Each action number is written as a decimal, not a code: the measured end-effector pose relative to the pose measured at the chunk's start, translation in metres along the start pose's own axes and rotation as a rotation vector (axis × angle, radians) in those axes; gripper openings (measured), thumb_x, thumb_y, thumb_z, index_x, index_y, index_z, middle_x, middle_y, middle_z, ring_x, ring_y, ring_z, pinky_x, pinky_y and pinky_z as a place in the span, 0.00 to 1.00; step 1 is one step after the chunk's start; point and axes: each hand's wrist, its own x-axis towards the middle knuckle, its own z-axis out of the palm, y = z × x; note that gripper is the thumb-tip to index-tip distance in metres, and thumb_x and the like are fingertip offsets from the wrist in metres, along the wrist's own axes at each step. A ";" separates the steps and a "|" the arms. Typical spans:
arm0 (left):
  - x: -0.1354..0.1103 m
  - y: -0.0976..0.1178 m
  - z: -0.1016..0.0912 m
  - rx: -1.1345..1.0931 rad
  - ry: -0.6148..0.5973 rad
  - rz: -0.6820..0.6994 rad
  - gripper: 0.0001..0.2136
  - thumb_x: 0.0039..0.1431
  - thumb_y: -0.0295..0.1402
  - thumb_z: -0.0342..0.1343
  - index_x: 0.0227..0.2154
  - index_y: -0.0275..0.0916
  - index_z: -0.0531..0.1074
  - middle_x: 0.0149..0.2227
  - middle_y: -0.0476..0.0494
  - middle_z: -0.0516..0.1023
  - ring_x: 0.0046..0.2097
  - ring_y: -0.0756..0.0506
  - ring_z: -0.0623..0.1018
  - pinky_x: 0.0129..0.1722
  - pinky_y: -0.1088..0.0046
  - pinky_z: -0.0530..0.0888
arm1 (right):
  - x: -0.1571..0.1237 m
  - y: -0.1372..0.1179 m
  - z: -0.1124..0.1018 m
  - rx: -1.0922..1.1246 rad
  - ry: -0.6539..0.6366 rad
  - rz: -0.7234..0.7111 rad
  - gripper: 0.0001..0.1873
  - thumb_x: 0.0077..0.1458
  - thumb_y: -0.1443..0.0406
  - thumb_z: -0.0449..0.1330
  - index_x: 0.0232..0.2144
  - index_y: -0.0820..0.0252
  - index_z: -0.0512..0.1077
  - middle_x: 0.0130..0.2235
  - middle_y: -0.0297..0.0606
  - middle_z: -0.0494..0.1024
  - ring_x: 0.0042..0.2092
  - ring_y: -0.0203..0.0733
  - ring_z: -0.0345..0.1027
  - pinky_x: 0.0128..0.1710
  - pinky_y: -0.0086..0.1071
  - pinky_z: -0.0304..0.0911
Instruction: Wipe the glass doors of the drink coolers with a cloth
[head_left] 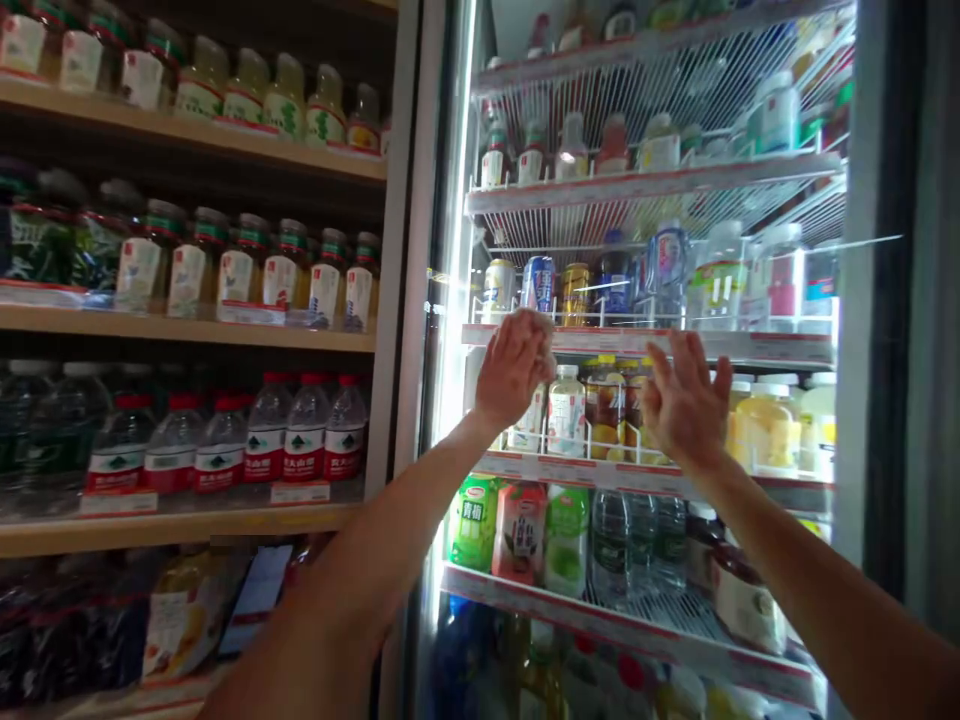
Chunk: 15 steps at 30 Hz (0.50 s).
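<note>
My left hand (514, 365) reaches into the lit cooler (855, 300) at its third shelf. Its fingers are pressed together and curl over the top of a white-labelled bottle (531, 422); what they hold, if anything, is hidden. My right hand (686, 400) is raised beside it with fingers spread, holding nothing, in front of amber drink bottles (606, 405) on the same shelf. Another white bottle with a red label (566, 410) stands between my hands. Just above them runs a row of cans (538, 285).
Wire cooler shelves hold green and pink drink bottles (517, 530) below and yellow bottles (765, 425) at the right. The cooler's frame (409, 250) separates it from wooden shelves (187, 525) at the left with water bottles (304, 435) and tea bottles (240, 270).
</note>
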 end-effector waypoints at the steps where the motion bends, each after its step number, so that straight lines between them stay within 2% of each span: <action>1: 0.002 0.003 0.001 -0.015 -0.016 0.029 0.20 0.61 0.36 0.42 0.55 0.39 0.61 0.62 0.42 0.57 0.66 0.43 0.48 0.63 0.58 0.54 | -0.001 0.001 0.000 0.002 0.004 -0.007 0.26 0.57 0.63 0.47 0.58 0.58 0.57 0.62 0.45 0.56 0.64 0.50 0.46 0.60 0.53 0.40; 2: 0.005 0.004 0.000 -0.020 0.001 -0.012 0.20 0.60 0.35 0.42 0.55 0.39 0.61 0.63 0.42 0.57 0.66 0.42 0.48 0.63 0.57 0.54 | -0.002 0.002 -0.001 0.006 0.004 -0.010 0.26 0.57 0.64 0.46 0.58 0.57 0.57 0.62 0.45 0.56 0.64 0.49 0.46 0.60 0.53 0.40; 5: 0.020 0.007 0.000 0.003 0.174 -0.388 0.21 0.60 0.32 0.42 0.55 0.36 0.61 0.64 0.37 0.52 0.66 0.39 0.45 0.63 0.50 0.52 | 0.000 0.000 -0.005 0.028 -0.014 0.012 0.26 0.58 0.63 0.46 0.59 0.56 0.56 0.62 0.45 0.55 0.64 0.50 0.45 0.60 0.54 0.40; 6: 0.025 0.013 0.002 0.010 0.203 -0.467 0.21 0.59 0.31 0.42 0.55 0.34 0.60 0.64 0.36 0.51 0.66 0.39 0.44 0.63 0.50 0.51 | 0.003 -0.003 -0.007 0.040 -0.016 0.033 0.27 0.58 0.63 0.46 0.60 0.56 0.55 0.63 0.45 0.55 0.64 0.51 0.45 0.60 0.55 0.39; 7: 0.029 0.022 0.006 0.010 0.201 -0.488 0.21 0.60 0.31 0.41 0.56 0.32 0.59 0.64 0.35 0.51 0.66 0.39 0.42 0.64 0.51 0.50 | 0.008 -0.008 -0.009 0.060 -0.020 0.048 0.27 0.58 0.63 0.45 0.60 0.56 0.54 0.63 0.45 0.53 0.64 0.52 0.43 0.60 0.56 0.39; 9: 0.032 0.047 0.016 -0.017 0.111 -0.354 0.22 0.61 0.33 0.40 0.57 0.32 0.57 0.64 0.37 0.52 0.66 0.42 0.41 0.65 0.57 0.50 | 0.022 -0.023 -0.011 0.133 -0.060 0.024 0.28 0.58 0.63 0.44 0.61 0.56 0.51 0.64 0.43 0.51 0.65 0.51 0.42 0.60 0.55 0.40; 12: 0.024 0.077 0.025 -0.068 0.012 -0.202 0.24 0.63 0.35 0.33 0.59 0.31 0.51 0.64 0.43 0.52 0.66 0.48 0.42 0.64 0.66 0.50 | 0.046 -0.049 -0.008 0.281 -0.203 -0.097 0.28 0.59 0.64 0.41 0.62 0.57 0.50 0.64 0.39 0.52 0.64 0.44 0.44 0.61 0.50 0.44; 13: 0.020 0.079 0.024 -0.097 0.004 -0.192 0.25 0.63 0.37 0.32 0.60 0.29 0.49 0.65 0.42 0.51 0.66 0.48 0.42 0.64 0.68 0.51 | 0.053 -0.056 -0.006 0.305 -0.236 -0.115 0.28 0.59 0.64 0.41 0.62 0.57 0.50 0.64 0.39 0.53 0.64 0.43 0.44 0.61 0.50 0.43; 15: 0.014 0.072 0.016 -0.232 -0.018 -0.180 0.29 0.61 0.40 0.37 0.60 0.26 0.44 0.66 0.39 0.45 0.66 0.48 0.45 0.61 0.71 0.55 | 0.063 -0.069 -0.002 0.311 -0.247 -0.098 0.27 0.59 0.62 0.42 0.61 0.56 0.51 0.63 0.39 0.54 0.65 0.45 0.43 0.62 0.51 0.38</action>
